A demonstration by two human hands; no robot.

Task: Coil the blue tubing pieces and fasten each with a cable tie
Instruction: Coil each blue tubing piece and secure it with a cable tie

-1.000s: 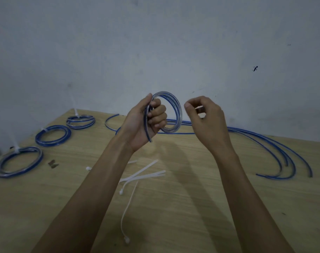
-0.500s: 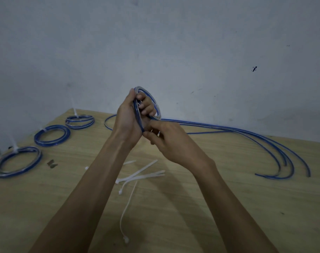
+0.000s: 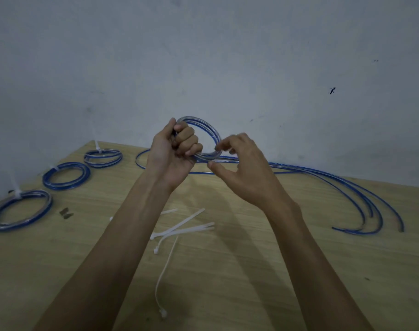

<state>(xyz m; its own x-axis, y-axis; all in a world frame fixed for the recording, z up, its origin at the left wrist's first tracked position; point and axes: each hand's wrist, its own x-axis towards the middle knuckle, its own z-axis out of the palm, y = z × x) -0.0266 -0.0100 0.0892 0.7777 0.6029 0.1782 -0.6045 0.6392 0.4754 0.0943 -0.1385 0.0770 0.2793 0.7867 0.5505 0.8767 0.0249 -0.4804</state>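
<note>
Nearest the camera, on the wooden table (image 3: 287,271), loose white cable ties (image 3: 182,229) lay scattered between the two forearms, one long tie (image 3: 165,268) stretching toward the table's near edge. Lying within easy reach of either hand, they were probably kept there for the fastening step. No box, tray or other container showed anywhere; everything rested directly on the tabletop.

Above them, raised off the table, the left hand (image 3: 172,156) had its fingers clenched round one side of a coil of blue tubing (image 3: 205,134), seemingly to keep the springy loops from unwinding. The right hand (image 3: 242,163) was at the coil's opposite side with fingers loosely curled; its fingertips (image 3: 219,146) met the loop's rim, but whether they pinched it or merely touched it could not be told.

Farther back on the left, three finished coils (image 3: 65,175) lay apart from one another in a row, each with a white tie tail sticking up. Along the far edge and sweeping round to the right, several uncoiled blue tubing pieces (image 3: 347,185) lay in long curves, judged to be work not yet done. Behind everything stood a plain grey wall (image 3: 227,56).
</note>
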